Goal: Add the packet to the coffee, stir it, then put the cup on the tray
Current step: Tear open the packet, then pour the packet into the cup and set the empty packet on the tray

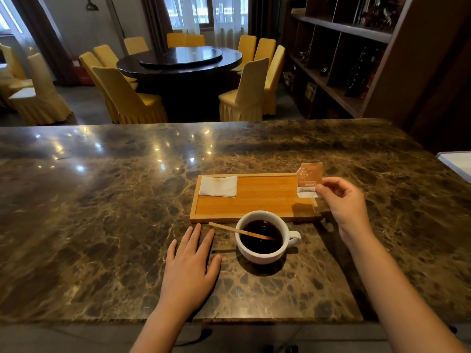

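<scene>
A white cup point(262, 256) of black coffee stands on the marble counter, its handle pointing right. A thin wooden stir stick point(229, 229) leans in it, sticking out over the left rim. Just behind the cup lies a wooden tray point(257, 200). My right hand point(342, 200) holds a small orange and white packet point(309, 179) upright by its lower edge, above the tray's right end. My left hand point(190, 266) rests flat on the counter left of the cup, fingers spread, holding nothing.
A folded white napkin point(218, 186) lies in the tray's far left corner. The brown marble counter point(102, 212) stretches wide to the left. Beyond it are a round dark table point(179, 61), yellow-covered chairs and a dark shelf unit point(339, 59) at right.
</scene>
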The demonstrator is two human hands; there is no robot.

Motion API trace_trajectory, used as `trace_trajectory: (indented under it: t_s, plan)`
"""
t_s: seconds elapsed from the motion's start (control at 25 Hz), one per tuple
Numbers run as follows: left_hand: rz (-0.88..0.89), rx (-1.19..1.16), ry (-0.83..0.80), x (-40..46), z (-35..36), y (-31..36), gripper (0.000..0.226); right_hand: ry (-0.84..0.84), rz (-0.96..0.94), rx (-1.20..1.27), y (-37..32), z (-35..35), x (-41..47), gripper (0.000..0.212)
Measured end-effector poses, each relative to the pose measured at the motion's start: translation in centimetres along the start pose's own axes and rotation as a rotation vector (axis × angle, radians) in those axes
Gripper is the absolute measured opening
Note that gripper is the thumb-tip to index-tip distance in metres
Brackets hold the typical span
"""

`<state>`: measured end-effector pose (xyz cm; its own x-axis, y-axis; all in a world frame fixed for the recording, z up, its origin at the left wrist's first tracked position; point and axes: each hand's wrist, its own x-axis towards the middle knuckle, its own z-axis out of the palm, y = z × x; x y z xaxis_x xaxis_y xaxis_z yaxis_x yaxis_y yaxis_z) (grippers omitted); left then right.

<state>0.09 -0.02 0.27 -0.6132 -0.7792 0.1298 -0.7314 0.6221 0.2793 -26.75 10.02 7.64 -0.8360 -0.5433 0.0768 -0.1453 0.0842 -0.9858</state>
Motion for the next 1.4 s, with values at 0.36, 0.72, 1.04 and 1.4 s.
trace_trajectory:
  t_s: [0.36, 0.72, 1.04, 1.4]
  plan:
    - [-0.005, 0.002, 0.006, 0.0, 0.1, 0.1, 0.067, 0.027, -0.104, -0.706, 3.4, 1.3, 3.3, 0.011]
    - [-0.004, -0.014, 0.013, 0.0, 0.1, 0.0, 0.068, -0.328, -0.566, -0.922, 4.2, -0.1, 2.0, 0.035]
    - [-0.004, 0.003, 0.001, 0.1, 0.0, 0.1, 0.068, -0.506, -0.539, -0.973, 4.5, 0.2, 3.1, 0.039]
    - [-0.004, -0.016, 0.011, 0.0, 0.0, 0.0, 0.067, -0.518, -0.493, -1.011, 3.9, 0.7, 4.2, 0.039]
